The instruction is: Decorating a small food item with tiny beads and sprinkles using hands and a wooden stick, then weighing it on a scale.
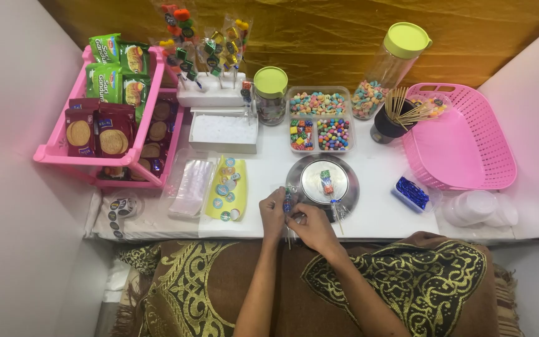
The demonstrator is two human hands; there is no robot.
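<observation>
Both hands wrapping a candy skewer at the desk's near edge

The left hand (273, 209) and right hand (307, 226) are each pinching the small wrapped candy skewer (288, 203) in a closed grip, holding it upright just over the near edge of the desk (375, 215), beside the round metal tray (352, 187) where a second skewer (327, 186) is lying. The wrapping step seems to be in hand; sealing it likely calls for a sticker from the yellow sheet (227, 187) just left of the hands. Farther out, the candy compartments (319, 118) are sitting mid-desk, the pink basket (469, 150) at the right edge, the snack rack (116, 112) at the left.
</observation>
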